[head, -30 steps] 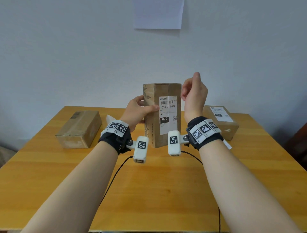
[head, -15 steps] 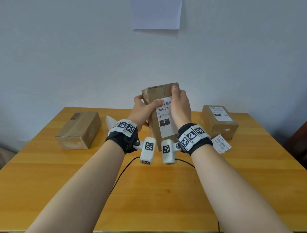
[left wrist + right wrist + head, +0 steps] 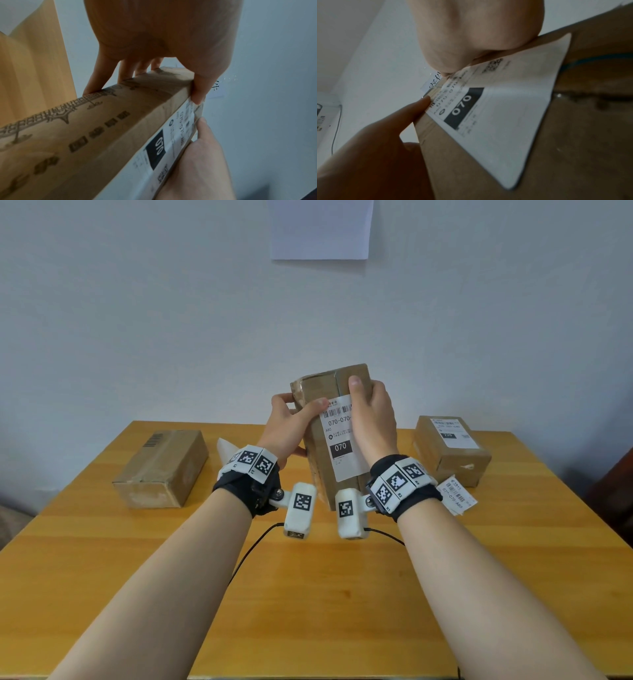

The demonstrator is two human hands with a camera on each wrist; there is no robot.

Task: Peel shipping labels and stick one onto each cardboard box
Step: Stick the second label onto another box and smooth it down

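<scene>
Left hand [image 3: 289, 426] grips box [image 3: 317, 460] | right hand [image 3: 371, 419] now holds box too, covering label [image 3: 342, 446]

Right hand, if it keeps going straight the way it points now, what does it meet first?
The right hand already grips the held box; past that, probably the wall, though depth is unclear.

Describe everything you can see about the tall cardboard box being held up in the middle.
The tall cardboard box is brown, taped along its seams, with dark printed graphics on one side. It is held upright, slightly tilted, above the wooden table. A white shipping label with a barcode and a black "070" block is on its front face. The left hand grips its left side, thumb on the label's corner; the right hand wraps its right edge, covering part of the label.
</scene>
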